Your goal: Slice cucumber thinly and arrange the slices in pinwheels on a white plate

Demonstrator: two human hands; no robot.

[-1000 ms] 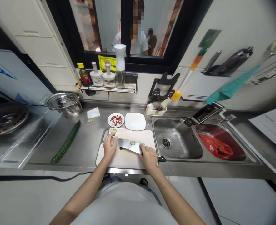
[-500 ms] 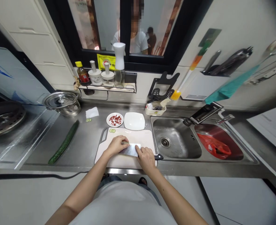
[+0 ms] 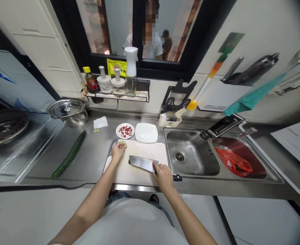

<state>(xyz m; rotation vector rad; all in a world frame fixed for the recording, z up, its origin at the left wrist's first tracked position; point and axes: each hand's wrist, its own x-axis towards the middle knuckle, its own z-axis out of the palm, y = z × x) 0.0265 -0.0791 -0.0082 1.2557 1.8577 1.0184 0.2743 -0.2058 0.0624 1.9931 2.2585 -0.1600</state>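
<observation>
My right hand [image 3: 164, 175] is wrapped round the kitchen knife [image 3: 143, 163], its broad blade lying over the white cutting board [image 3: 139, 177]. A small dark green piece of cucumber [image 3: 129, 162] peeks out at the blade's tip; the blade covers the rest. At the board's upper left corner, my left hand [image 3: 118, 152] is closed, fingertips pinching a thin cucumber slice [image 3: 125, 145]. Beside those fingertips lie cucumber slices [image 3: 121, 141], partly covered by the hand. A whole cucumber [image 3: 69, 154] rests on the steel counter to the left.
Behind the board stand a plate of chopped red pieces [image 3: 125, 131] and a white square plate [image 3: 146, 132]. To the right is the steel sink [image 3: 190, 149], with a red plastic bag [image 3: 235, 163] in its second basin. A lidded pot [image 3: 69, 114] stands at back left.
My left hand has moved from beside the blade to the board's upper left corner, with a cucumber slice. My right hand has shifted slightly right and down, keeping the knife.
</observation>
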